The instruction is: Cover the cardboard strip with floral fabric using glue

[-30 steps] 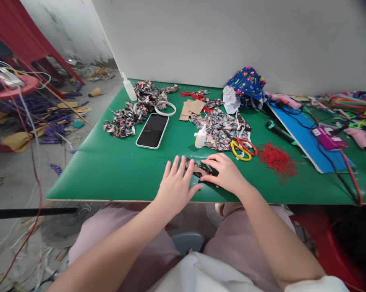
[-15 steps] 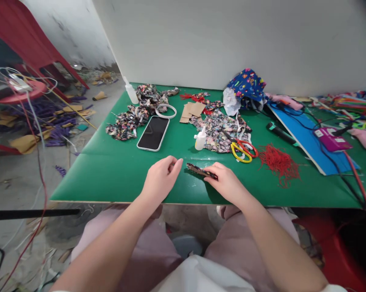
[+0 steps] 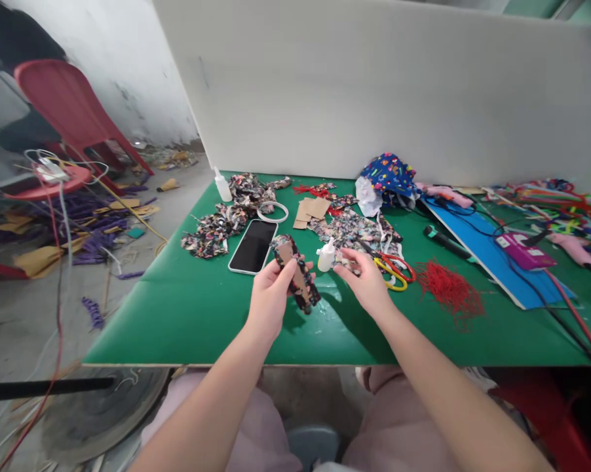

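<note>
My left hand (image 3: 272, 292) is closed on a cardboard strip wrapped in dark floral fabric (image 3: 297, 274), held tilted above the green table, its brown cardboard face showing. My right hand (image 3: 364, 278) is open, fingers apart, just right of a small white squeeze bottle (image 3: 325, 256) that stands upright with a pointed nozzle. Whether a fingertip touches the bottle I cannot tell. Behind my right hand lie scissors (image 3: 396, 278) with one yellow and one red handle, partly on crumpled floral fabric (image 3: 352, 229). A phone (image 3: 253, 246) lies to the left of the strip.
Around the green table (image 3: 177, 328) are a white ring (image 3: 272, 212), cardboard pieces (image 3: 311, 211), red threads (image 3: 450, 292), a second white bottle (image 3: 222, 186), a blue board (image 3: 492, 252), a purple box with cables (image 3: 526, 250) and pink glue guns (image 3: 573, 248). A pale panel (image 3: 349, 85) rises behind.
The fabric-wrapped strip has passed from my right hand to my left, which has turned it upward. My right hand has let go and moved up beside the squeeze bottle. The view has tilted up.
</note>
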The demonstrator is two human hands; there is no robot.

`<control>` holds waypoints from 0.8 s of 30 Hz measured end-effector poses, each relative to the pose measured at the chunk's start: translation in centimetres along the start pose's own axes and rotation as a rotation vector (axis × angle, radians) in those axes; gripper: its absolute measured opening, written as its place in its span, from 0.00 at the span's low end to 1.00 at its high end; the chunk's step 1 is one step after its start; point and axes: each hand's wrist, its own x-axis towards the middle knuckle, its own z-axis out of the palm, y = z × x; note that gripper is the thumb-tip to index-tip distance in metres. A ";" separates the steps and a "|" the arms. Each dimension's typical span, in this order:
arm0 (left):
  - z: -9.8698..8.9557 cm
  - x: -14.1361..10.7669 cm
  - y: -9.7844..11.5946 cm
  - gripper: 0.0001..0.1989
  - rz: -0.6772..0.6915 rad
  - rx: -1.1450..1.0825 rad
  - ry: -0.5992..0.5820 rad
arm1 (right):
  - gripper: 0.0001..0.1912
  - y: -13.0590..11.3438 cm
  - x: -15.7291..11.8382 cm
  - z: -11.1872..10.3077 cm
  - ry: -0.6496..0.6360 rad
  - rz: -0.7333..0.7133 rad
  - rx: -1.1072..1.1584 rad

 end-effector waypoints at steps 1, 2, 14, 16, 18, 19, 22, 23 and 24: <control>-0.2 0.2 0.3 0.16 -0.020 0.007 0.010 | 0.25 0.4 0.9 0.2 -0.018 -0.040 -0.103; -0.4 0.3 0.5 0.16 -0.042 0.026 0.017 | 0.26 0.7 1.7 0.5 -0.049 -0.076 -0.185; -0.2 -1.2 1.8 0.13 -0.171 0.233 -0.148 | 0.14 -3.4 0.7 -4.8 -0.380 -0.282 -0.361; -0.2 -1.4 1.9 0.13 -0.191 0.250 -0.199 | 0.15 -3.8 0.5 -5.4 -0.408 -0.290 -0.409; -0.2 -1.5 1.8 0.13 -0.198 0.255 -0.216 | 0.15 -4.0 0.4 -5.5 -0.414 -0.305 -0.446; -0.2 -1.5 1.8 0.13 -0.198 0.261 -0.214 | 0.14 -4.0 0.3 -5.4 -0.412 -0.310 -0.459; -0.2 -1.3 1.4 0.13 -0.184 0.315 -0.199 | 0.14 -4.3 0.1 -5.1 -0.401 -0.327 -0.490; -0.2 -1.3 1.3 0.13 -0.172 0.343 -0.197 | 0.14 -4.4 0.0 -5.0 -0.396 -0.338 -0.504; -0.2 -1.3 1.1 0.14 -0.156 0.374 -0.201 | 0.14 -4.5 -0.1 -4.9 -0.392 -0.352 -0.521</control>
